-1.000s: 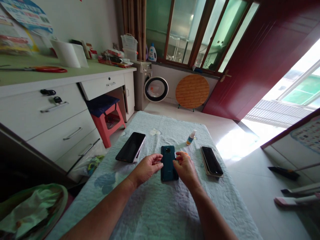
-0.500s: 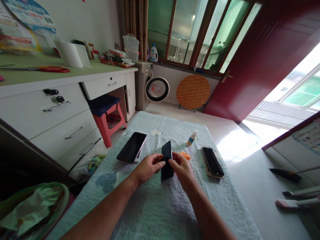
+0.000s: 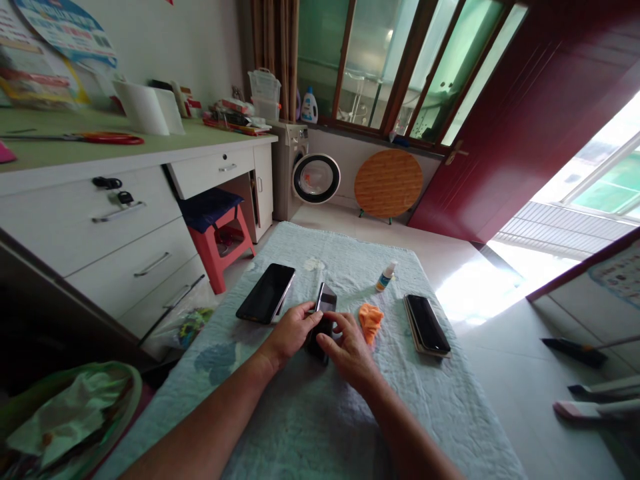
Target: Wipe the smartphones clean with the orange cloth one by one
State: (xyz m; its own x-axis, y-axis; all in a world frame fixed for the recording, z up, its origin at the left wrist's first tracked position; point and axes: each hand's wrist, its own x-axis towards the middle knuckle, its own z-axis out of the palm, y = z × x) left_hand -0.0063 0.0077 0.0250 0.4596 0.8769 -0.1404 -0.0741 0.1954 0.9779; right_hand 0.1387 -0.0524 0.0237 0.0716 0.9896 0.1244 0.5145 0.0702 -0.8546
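A dark smartphone (image 3: 327, 298) is tilted above the cloth in front of me, its upper end showing a lighter reflection. My left hand (image 3: 293, 333) is closed on its left edge, with the thumb on the near face. Over the phone's right side lies my right hand (image 3: 353, 350), its thumb and fingers apart and at the phone's face. The hands cover part of the phone's middle. Just right of the right hand, a crumpled orange cloth (image 3: 371, 323) lies on the table. Beyond it stands a small spray bottle (image 3: 385, 277) with a white top.
The table has a pale blue quilted cover (image 3: 280, 413). A large black-screened tablet (image 3: 267, 293) lies at left on something thin; another phone (image 3: 429, 323) rests at right on a pale flat item. A red stool (image 3: 215, 260) and a waste bin (image 3: 133, 393) stand to the left.
The phone has turned and tipped, so its face now catches light. My right hand has shifted from its right edge to over its face, uncovering the orange cloth.
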